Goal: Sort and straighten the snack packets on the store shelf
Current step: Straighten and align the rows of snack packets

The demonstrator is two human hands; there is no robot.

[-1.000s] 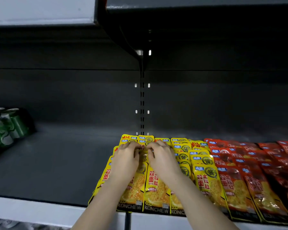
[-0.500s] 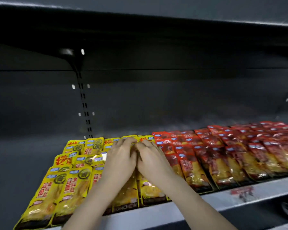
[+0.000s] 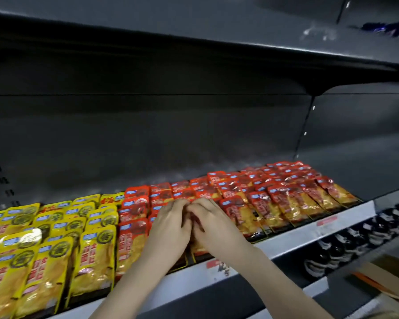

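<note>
The dark grey shelf (image 3: 286,240) in front of me has a pale strip along its front edge, with red price labels (image 3: 327,220) stuck on it. Yellow packets (image 3: 55,238) lie on its left part in overlapping rows, each one resting partly on the one ahead, down to the front edge. Right beside them, touching, red packets (image 3: 274,196) fill the shelf further to the right in the same overlapping rows, running back toward the rear wall.
</note>
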